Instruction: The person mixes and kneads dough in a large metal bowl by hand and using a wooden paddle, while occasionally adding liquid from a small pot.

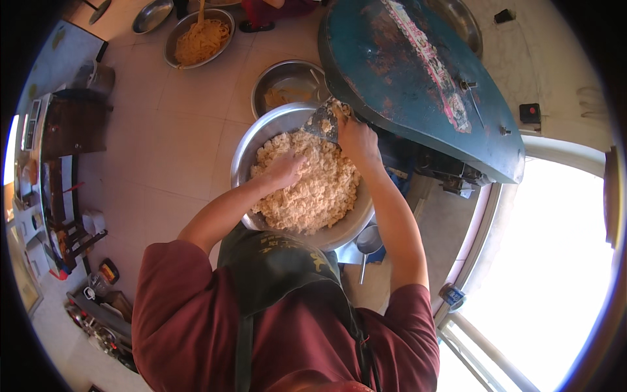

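- Large metal bowl (241, 160) sits right in front of the apron (281, 261); its support is hidden beneath it.
- Crumbly pale dough (317, 196) fills most of the bowl, with bare wall at its right and near sides.
- Left hand (285, 171) is on the dough, toward the bowl's left rim. Fingers partly hidden; can't tell if apart or together.
- Right hand (358, 138) at the far-right rim, fingers clamped on a flat scraper (319, 124), blade smeared with dough.
- Long-handled pan (369, 240) just outside the near-right rim.
- Second metal bowl (259, 88) just beyond the far rim, orange scraps inside.
- Floor (163, 130): pale square tiles, thin joints. Farther out, a basin of orange strips (204, 44).
- Teal machine cover (392, 78), paint worn, overhangs at far right.
- Room: dark cabinet (75, 127) at left, pale wall (548, 72) with a small black box (530, 113), blown-out bright opening (555, 255) at right.
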### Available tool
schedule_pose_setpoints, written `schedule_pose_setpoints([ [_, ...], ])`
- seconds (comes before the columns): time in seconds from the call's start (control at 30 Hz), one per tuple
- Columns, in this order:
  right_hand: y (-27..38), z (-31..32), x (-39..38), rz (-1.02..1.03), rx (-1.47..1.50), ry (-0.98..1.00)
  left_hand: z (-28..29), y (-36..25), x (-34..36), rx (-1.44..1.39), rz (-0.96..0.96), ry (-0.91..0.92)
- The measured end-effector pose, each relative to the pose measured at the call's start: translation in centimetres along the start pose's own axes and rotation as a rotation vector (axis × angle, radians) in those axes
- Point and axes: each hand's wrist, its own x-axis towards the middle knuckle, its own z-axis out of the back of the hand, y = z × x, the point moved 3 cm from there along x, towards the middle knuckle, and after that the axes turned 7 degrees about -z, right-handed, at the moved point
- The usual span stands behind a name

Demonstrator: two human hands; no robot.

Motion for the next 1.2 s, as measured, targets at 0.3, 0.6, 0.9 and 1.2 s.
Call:
schedule_pose_setpoints([
  [0.3, 1.2, 2.9, -5.3, -0.004, -0.039, 0.226, 0.7, 1.2, -1.8, -0.147, -0.077, -0.229],
  [0.6, 1.1, -1.5, -0.6, -0.100, -0.101, 0.176, 2.4, -2.1, -1.6, -0.297, -0.155, -0.194],
  [0.9, 4.2, 4.3, -1.5, -0.172, -0.172, 0.460, 2.5, -3.9, -1.7, -0.337, -0.045, -0.111],
  [1.2, -1.5, -0.4, 0.3, -0.115, 0.016, -0.005, 7.2, -7.7, 5.8, -0.158, 0.048, -0.281],
])
